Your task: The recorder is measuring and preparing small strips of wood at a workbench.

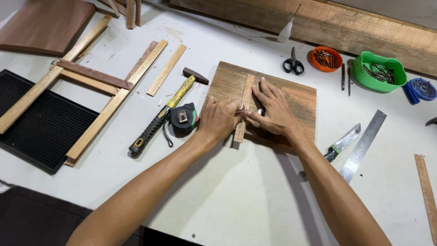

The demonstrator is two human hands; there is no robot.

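Observation:
A thin wooden strip (247,91) lies lengthwise on a square wooden board (298,98) at the middle of the white table. My left hand (220,119) rests against the strip's left side, fingers curled around a small thin item at the strip's edge; what it is I cannot tell. My right hand (274,109) lies flat on the board just right of the strip, fingers spread, thumb meeting the left hand at the strip. Both forearms reach in from the bottom of the view.
A hammer (166,111) and a tape measure (184,118) lie left of the board. Scissors (293,64), orange (325,59), green (380,71) and blue (422,89) dishes of nails sit behind. A knife (342,142) and steel ruler (363,146) lie right. Wood strips (114,102) and a black mat (38,123) are at left.

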